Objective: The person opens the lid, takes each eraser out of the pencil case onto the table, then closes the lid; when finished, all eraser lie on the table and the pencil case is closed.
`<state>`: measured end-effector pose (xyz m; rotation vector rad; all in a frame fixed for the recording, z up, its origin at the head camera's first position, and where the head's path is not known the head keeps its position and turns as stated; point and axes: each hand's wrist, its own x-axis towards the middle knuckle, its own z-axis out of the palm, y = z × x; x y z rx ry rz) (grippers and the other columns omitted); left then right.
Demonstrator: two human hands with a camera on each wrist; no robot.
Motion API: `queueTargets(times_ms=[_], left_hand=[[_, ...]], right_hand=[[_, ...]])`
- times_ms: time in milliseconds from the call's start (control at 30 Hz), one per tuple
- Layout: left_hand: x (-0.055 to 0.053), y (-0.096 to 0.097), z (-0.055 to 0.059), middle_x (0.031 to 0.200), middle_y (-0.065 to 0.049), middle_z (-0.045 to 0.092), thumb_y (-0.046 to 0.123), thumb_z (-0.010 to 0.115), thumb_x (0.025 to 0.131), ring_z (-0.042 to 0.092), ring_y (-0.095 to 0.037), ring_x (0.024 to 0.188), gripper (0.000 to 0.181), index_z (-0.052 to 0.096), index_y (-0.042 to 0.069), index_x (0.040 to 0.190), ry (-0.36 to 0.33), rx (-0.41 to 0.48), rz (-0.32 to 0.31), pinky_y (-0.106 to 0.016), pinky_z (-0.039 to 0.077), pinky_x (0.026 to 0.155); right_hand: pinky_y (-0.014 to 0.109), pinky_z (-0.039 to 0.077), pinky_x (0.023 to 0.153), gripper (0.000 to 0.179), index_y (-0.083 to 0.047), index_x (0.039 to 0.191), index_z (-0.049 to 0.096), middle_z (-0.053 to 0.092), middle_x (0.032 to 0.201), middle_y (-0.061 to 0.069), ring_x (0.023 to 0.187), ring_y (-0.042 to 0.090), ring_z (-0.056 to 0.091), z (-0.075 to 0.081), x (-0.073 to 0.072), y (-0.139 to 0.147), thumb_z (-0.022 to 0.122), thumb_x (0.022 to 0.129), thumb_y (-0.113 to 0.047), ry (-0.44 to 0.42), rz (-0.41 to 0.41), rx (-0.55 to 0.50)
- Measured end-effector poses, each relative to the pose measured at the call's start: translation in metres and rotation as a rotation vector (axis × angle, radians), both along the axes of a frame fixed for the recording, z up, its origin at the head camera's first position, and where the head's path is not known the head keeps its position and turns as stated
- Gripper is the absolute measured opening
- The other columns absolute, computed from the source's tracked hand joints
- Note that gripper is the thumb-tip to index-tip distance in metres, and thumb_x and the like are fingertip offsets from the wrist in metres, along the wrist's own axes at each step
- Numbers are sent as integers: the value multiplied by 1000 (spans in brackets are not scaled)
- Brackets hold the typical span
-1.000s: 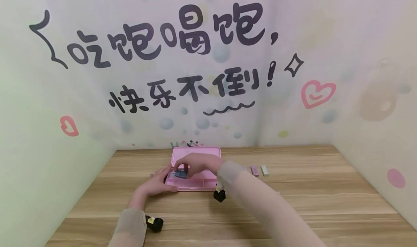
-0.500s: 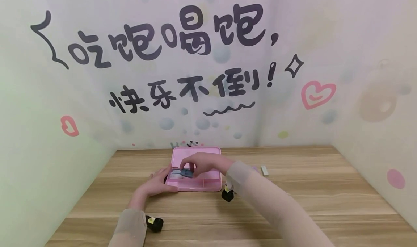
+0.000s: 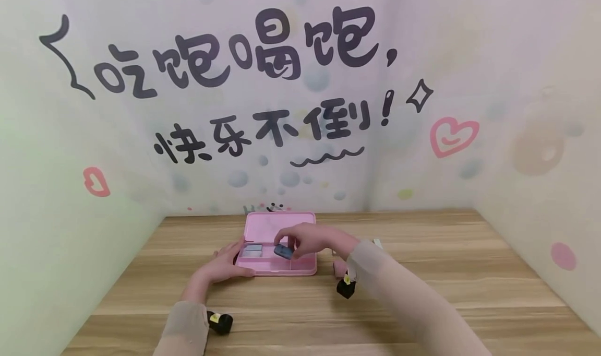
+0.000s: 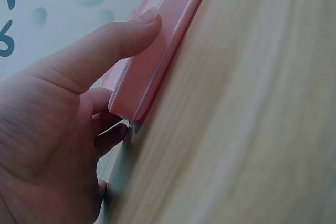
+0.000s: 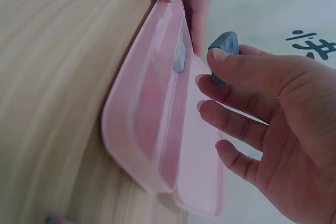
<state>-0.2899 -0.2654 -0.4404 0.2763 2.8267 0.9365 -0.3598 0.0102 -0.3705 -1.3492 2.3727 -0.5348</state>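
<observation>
A pink pencil box (image 3: 269, 273) sits with its lid raised, near the back of the wooden table. My left hand (image 3: 218, 269) grips its left end, the thumb on the front edge and fingers around the side, as the left wrist view shows. Between thumb and fingertips, my right hand (image 3: 310, 239) pinches a small dark blue-grey eraser (image 5: 224, 42) above the box's back compartment. Light blue-white blocks (image 3: 253, 250) lie at the left end of that compartment. The front compartment has a divider toward its right.
A pinkish block (image 3: 339, 269) lies right of the box, partly behind my right wrist camera (image 3: 346, 287). Farther right, a whitish block (image 3: 377, 242) shows past the sleeve. A printed curtain (image 3: 281, 178) stands behind the table.
My right hand has moved right with the eraser, uncovering the light blocks in the box. The pinkish block has come into view beside the wrist. My left hand stays on the box.
</observation>
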Motion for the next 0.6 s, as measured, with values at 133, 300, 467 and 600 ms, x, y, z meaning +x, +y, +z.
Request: queueTargets(times_ms=[133,300,467,600], left_hand=[[0,1,0,155,-25,21,52,75,76,13,-48,141,110,16,2,154,-4,-3,-5,-66,1,110],[0,0,2,155,-27,20,50,75,77,13,-50,140,110,15,1,154,4,-2,-18,-66,1,110],[0,-2,1,156,-27,18,49,75,78,12,-50,141,109,14,1,154,11,-3,-25,-66,1,110],[0,-3,0,157,-25,18,51,75,77,10,-49,142,109,15,2,154,4,-9,-16,-65,1,110]], right_hand=[[24,48,72,46,-24,122,60,62,91,-7,79,12,55,-3,3,14,69,84,1,-28,-15,-38],[24,48,69,46,-23,121,59,61,89,-6,79,12,54,-9,5,32,67,84,4,-62,-52,-88],[26,49,71,45,-20,122,58,60,90,-5,80,13,54,-13,8,50,68,84,1,-64,-79,-120],[28,48,72,46,-20,123,58,60,89,-5,80,13,55,-18,12,64,73,82,-5,-63,-117,-125]])
